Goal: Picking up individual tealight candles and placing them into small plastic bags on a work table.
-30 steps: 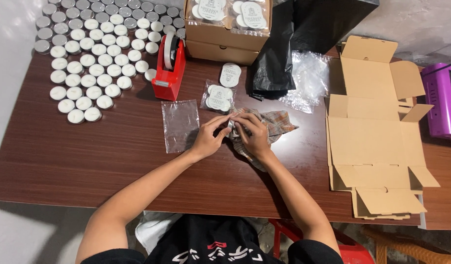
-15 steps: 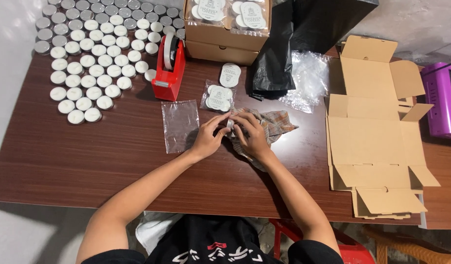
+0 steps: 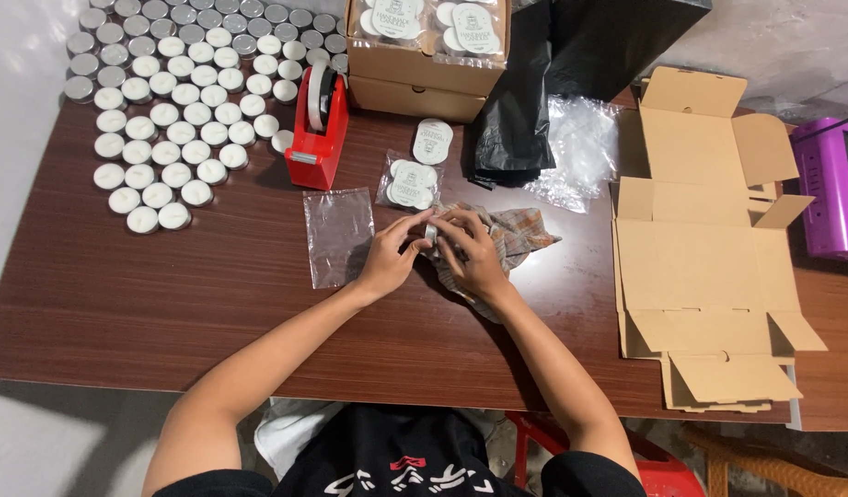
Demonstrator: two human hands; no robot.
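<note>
Tealight candles (image 3: pixel 175 110): most loose on surface (image 3: pixel 166 304); few bagged packs (image 3: pixel 410 184); left hand (image 3: pixel 387 262), right hand (image 3: pixel 470 253) both pinching one small tealight; empty bag (image 3: pixel 336 235) waiting

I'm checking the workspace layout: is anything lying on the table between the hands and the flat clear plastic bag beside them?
Nothing visible does. The left hand and right hand meet over a checked cloth, and the clear plastic bag lies flat just beside the left hand, with only bare table between them.

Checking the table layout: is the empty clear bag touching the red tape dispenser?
Apart. The head view shows a strip of bare brown table between the clear bag and the base of the red tape dispenser.
</note>
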